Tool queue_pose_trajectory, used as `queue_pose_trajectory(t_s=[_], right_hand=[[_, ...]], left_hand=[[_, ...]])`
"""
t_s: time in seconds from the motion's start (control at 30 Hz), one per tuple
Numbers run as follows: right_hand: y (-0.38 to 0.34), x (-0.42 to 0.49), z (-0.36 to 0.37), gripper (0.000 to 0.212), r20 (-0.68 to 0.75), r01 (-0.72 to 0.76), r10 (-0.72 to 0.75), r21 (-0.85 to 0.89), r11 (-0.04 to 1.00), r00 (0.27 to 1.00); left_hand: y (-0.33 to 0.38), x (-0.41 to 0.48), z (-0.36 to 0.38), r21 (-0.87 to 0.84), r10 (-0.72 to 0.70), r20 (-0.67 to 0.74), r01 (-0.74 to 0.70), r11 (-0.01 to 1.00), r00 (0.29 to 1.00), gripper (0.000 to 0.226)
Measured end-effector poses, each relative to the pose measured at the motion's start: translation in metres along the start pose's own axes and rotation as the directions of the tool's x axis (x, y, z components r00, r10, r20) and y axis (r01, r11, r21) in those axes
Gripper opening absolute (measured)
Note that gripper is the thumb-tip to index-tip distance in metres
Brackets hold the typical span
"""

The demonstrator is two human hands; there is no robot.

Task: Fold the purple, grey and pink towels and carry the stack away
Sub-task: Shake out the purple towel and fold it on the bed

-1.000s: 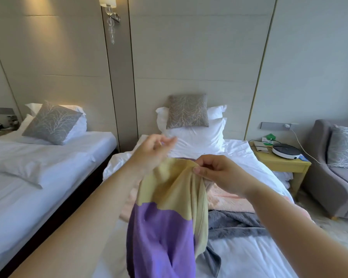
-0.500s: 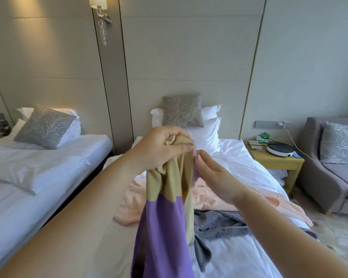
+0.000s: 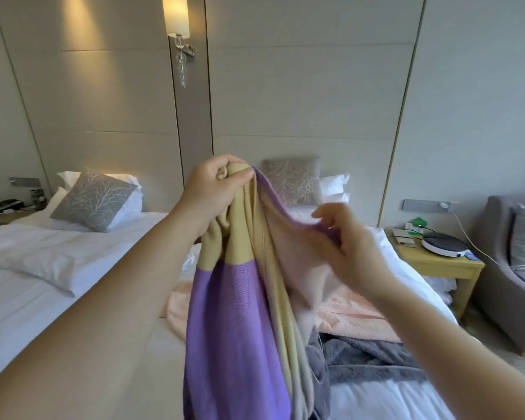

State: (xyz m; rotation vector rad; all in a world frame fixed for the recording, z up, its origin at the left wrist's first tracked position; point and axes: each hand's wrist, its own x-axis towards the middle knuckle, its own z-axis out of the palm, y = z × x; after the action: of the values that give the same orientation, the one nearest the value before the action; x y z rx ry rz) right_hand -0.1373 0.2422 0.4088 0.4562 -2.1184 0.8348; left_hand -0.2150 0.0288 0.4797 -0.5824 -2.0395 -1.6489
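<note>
The purple towel (image 3: 234, 334), with a tan band at its top, hangs in front of me over the bed. My left hand (image 3: 215, 189) is clenched on its bunched top corner, held high. My right hand (image 3: 346, 247) pinches the towel's purple upper edge to the right and lower, fingers partly spread and blurred. The pink towel (image 3: 352, 310) lies spread flat on the bed behind. The grey towel (image 3: 367, 362) lies crumpled in front of it, partly hidden by the hanging towel.
The white bed (image 3: 406, 398) holds pillows and a grey cushion (image 3: 291, 180). A second bed (image 3: 22, 268) is at left. A yellow nightstand (image 3: 443, 265) carries a round white device (image 3: 444, 244). A grey armchair (image 3: 509, 286) stands at far right.
My left hand has risen with the towel's corner. My right hand has slid rightward and down along the upper edge, spreading the towel. The camera has tilted upward.
</note>
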Motion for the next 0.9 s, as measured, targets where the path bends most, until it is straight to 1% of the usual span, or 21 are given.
queue_pose_trajectory(t_s=[0.07,0.13,0.2,0.3,0.33,0.37,0.4,0.47,0.5,0.6,0.73,0.8,0.9], right_hand=[[0.005,-0.021,0.016,0.013,0.16,0.025,-0.02,-0.03,0.999,0.987],[0.009,-0.032,0.027,0.013,0.212,0.033,-0.02,-0.057,0.998,0.977],[0.011,-0.032,0.034,0.014,0.155,-0.033,0.038,-0.03,0.999,0.987],[0.004,-0.024,0.039,0.003,-0.02,-0.162,0.164,0.071,0.984,0.986],[0.002,-0.019,0.04,0.004,-0.081,-0.201,0.207,0.069,0.977,0.975],[0.001,-0.015,0.04,0.01,-0.123,-0.238,0.241,0.043,0.97,0.963],[0.001,-0.011,0.041,0.016,-0.143,-0.267,0.264,0.003,0.964,0.954],[0.002,-0.006,0.043,0.022,-0.129,-0.288,0.278,-0.068,0.955,0.952],[0.002,-0.005,0.044,0.022,-0.114,-0.288,0.278,-0.087,0.954,0.954],[0.006,-0.005,0.048,0.011,-0.082,-0.259,0.25,-0.144,0.955,0.965],[0.014,-0.009,0.053,0.023,-0.026,-0.242,0.243,-0.226,0.944,0.97],[0.022,-0.015,0.052,0.024,-0.002,-0.264,0.269,-0.207,0.942,0.963],[0.032,-0.025,0.044,0.028,-0.024,-0.302,0.301,-0.056,0.952,0.953]], left_hand=[[0.005,0.001,0.013,0.003,0.017,0.046,-0.017,1.0,0.999,0.005],[0.008,-0.001,0.027,0.018,0.041,0.082,-0.043,0.999,0.996,0.003],[0.01,-0.004,0.039,0.02,0.069,0.104,-0.072,0.997,0.992,0.003],[0.014,-0.007,0.046,0.004,0.092,0.133,-0.093,0.996,0.987,0.004],[0.014,-0.008,0.047,-0.005,0.09,0.144,-0.09,0.996,0.985,0.004],[0.014,-0.009,0.047,-0.014,0.085,0.154,-0.084,0.996,0.984,0.005],[0.014,-0.009,0.047,-0.021,0.082,0.16,-0.079,0.997,0.984,0.005],[0.016,-0.011,0.046,-0.034,0.08,0.166,-0.076,0.997,0.983,0.006],[0.017,-0.011,0.045,-0.039,0.083,0.17,-0.077,0.996,0.982,0.007],[0.018,-0.013,0.044,-0.043,0.091,0.18,-0.084,0.996,0.98,0.007],[0.017,-0.016,0.043,-0.04,0.074,0.183,-0.068,0.997,0.98,0.006],[0.015,-0.016,0.041,-0.032,0.078,0.167,-0.074,0.997,0.983,0.006],[0.012,-0.016,0.035,-0.049,0.048,0.14,-0.041,0.998,0.989,0.006]])
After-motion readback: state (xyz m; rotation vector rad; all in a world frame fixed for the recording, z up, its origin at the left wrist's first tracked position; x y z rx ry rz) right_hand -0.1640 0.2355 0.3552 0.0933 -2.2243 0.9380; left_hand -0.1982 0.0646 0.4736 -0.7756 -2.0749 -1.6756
